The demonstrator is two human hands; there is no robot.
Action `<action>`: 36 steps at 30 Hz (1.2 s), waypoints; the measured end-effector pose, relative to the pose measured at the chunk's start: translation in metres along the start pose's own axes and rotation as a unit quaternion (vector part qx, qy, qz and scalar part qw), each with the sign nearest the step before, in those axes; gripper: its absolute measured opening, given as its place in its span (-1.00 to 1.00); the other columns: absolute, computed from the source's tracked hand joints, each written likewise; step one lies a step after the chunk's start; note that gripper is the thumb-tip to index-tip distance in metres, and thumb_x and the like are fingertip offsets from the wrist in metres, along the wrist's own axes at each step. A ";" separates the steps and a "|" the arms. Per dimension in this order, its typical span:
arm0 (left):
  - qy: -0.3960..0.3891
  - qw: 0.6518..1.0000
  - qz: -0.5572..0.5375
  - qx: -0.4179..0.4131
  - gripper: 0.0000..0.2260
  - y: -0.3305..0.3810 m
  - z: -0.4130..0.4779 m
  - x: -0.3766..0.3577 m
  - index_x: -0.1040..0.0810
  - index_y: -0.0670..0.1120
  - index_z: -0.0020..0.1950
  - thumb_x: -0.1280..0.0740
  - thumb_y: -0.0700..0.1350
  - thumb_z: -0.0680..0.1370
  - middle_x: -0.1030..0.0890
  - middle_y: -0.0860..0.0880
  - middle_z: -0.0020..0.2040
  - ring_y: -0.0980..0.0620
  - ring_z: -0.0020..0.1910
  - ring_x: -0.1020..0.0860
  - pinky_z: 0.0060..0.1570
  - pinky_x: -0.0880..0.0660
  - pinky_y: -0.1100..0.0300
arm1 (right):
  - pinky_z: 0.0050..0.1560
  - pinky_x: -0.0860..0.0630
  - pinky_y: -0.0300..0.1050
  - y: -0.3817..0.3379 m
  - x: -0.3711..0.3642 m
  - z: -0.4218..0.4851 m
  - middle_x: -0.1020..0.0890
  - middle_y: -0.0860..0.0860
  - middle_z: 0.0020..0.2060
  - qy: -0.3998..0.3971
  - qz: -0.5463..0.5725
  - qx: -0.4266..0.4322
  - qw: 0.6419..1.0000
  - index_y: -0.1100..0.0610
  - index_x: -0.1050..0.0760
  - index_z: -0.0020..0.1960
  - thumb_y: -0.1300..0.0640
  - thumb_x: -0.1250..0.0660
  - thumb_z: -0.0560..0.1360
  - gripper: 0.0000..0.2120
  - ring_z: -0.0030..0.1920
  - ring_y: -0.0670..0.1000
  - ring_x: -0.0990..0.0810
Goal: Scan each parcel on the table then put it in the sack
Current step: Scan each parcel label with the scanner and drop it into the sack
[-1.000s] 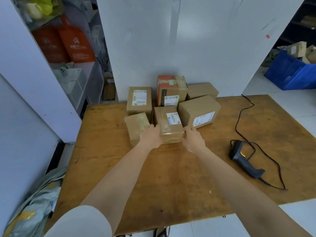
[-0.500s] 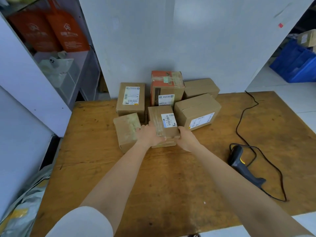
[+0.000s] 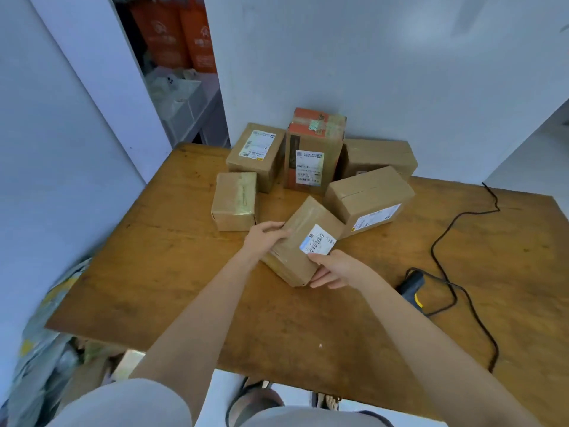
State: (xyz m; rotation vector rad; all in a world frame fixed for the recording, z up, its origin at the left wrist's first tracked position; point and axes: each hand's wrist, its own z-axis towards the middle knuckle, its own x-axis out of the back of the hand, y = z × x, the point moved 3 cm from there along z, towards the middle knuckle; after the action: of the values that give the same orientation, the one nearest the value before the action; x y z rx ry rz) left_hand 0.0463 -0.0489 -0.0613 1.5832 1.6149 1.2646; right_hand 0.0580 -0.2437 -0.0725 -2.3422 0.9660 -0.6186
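A small brown parcel with a white barcode label on top is held tilted just above the wooden table. My left hand grips its left end. My right hand grips its near right corner, thumb beside the label. Several more cardboard parcels stand behind it: a small one at the left, a labelled one, a tall orange-topped one, a plain one by the wall and a large one. The black and yellow barcode scanner lies at the right. The grey sack sits on the floor at the left.
The scanner's black cable loops across the right side of the table. A white wall stands right behind the parcels. Shelves with orange bags are at the back left. My feet show below the table's near edge.
Both hands have pulled the small labelled parcel out of the group toward me, lifted it and turned it at an angle. The view has shifted to the right.
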 end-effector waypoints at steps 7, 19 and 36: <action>-0.090 0.994 -0.042 0.043 -0.67 -0.009 -0.047 -0.036 -0.62 0.34 0.03 -0.54 -0.01 0.36 -0.56 0.22 0.10 0.27 0.04 -0.48 0.03 -0.36 0.26 | 0.09 -0.51 -0.03 0.068 0.011 -0.032 -0.72 0.06 -0.07 -0.065 0.062 0.021 0.996 0.05 -0.50 0.15 -0.19 -0.28 0.52 -0.64 -0.05 0.00 -0.71; -0.037 0.995 -0.036 0.085 -0.22 -0.023 -0.065 -0.064 -0.30 0.13 0.45 -0.58 -0.06 0.31 -0.37 -0.01 0.42 0.00 0.23 -0.38 0.22 -0.31 -0.02 | 0.18 -0.39 0.16 0.168 0.090 -0.077 -0.41 0.09 0.21 0.398 -0.270 0.030 0.876 0.12 -0.27 0.30 -0.29 -0.47 0.27 -0.21 0.26 0.16 -0.42; 0.045 0.996 -0.057 0.061 -0.21 -0.007 -0.057 -0.083 -0.32 0.05 0.42 -0.60 -0.05 0.26 -0.40 -0.09 0.36 -0.12 0.31 -0.41 0.34 -0.36 -0.15 | -0.02 -0.57 -0.04 0.151 0.112 -0.080 -0.57 0.10 0.06 0.268 0.014 0.178 0.947 0.10 -0.34 0.19 0.01 -0.34 0.53 -0.68 -0.05 0.05 -0.63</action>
State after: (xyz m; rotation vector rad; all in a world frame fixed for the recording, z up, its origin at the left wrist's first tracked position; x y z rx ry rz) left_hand 0.0066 -0.1412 -0.0631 1.4993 1.8423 1.2123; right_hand 0.0077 -0.4420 -0.0827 -1.8670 1.0038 -1.3436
